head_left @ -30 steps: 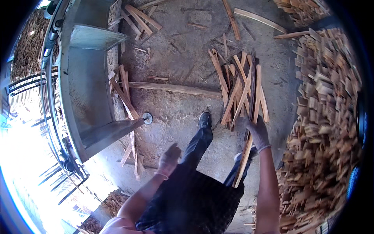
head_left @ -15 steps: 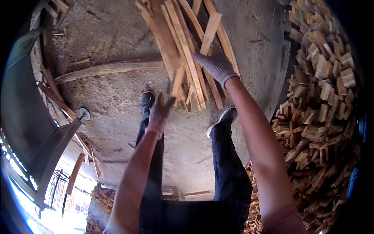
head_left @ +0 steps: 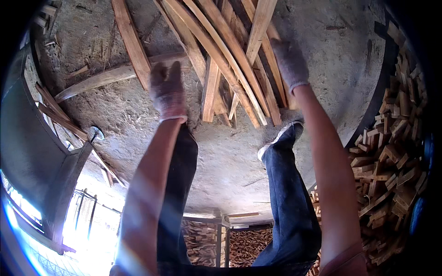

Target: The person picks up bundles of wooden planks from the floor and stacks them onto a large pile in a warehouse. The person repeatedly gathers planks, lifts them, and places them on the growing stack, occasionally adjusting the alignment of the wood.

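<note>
My left hand (head_left: 167, 94), in a knitted work glove, is raised left of the pile with thumb and fingers apart. Right beside it is the lower end of a reddish-brown plank (head_left: 131, 43), lying slanted and apart from the others; no grip on it shows. The pile of long wooden strips (head_left: 225, 60) lies on the floor ahead of me, ends fanned toward my feet. My right hand (head_left: 291, 64), also gloved, is at the pile's right edge, close to a pale strip (head_left: 261, 27) lying across the top. Its fingers are blurred, so their grip is unclear.
A curved slab of wood (head_left: 106, 82) lies on the floor at the left. Beyond it stand a grey metal panel (head_left: 32, 133) and a small round metal disc (head_left: 96, 133). Stacked short wood pieces (head_left: 391, 161) fill the right side. My right shoe (head_left: 283, 135) stands near the strips' ends.
A plank now lies separately left of the pile. My left hand has moved up and left, my right hand slightly up and right. The view has shifted, and the strips look more spread.
</note>
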`<move>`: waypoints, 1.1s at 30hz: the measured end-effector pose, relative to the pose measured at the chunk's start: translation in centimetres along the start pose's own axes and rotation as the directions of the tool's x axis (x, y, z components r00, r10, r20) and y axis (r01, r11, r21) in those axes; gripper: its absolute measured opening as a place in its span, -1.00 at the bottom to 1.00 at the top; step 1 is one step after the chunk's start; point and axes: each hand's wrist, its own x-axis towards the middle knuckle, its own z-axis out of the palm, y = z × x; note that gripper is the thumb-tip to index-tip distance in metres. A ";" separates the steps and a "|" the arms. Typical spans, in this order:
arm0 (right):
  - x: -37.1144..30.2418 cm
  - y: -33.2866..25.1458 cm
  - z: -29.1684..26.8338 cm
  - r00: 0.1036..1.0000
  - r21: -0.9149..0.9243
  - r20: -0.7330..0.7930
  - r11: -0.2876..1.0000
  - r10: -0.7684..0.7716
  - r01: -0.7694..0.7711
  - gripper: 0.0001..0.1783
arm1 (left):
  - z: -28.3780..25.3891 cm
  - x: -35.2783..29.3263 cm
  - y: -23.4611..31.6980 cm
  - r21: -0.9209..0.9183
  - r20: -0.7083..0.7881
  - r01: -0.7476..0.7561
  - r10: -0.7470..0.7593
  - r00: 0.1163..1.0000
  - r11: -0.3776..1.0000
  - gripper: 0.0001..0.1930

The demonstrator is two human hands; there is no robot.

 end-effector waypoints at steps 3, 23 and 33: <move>-0.5 -1.1 -0.7 0.995 0.131 0.102 0.991 0.004 -0.017 -0.01 | -3.5 5.3 2.2 0.454 -0.097 -0.155 0.221 0.970 0.878 -0.11; -3.9 -2.9 3.7 0.902 0.448 0.432 0.870 -0.011 -0.204 0.10 | 4.9 2.3 4.7 -0.320 0.501 0.187 -0.002 0.865 0.929 -0.41; -5.0 -5.1 2.2 0.745 0.088 0.662 0.978 0.083 -0.188 -0.06 | 5.0 4.1 5.4 0.258 0.524 -0.117 -0.037 0.851 0.959 -0.21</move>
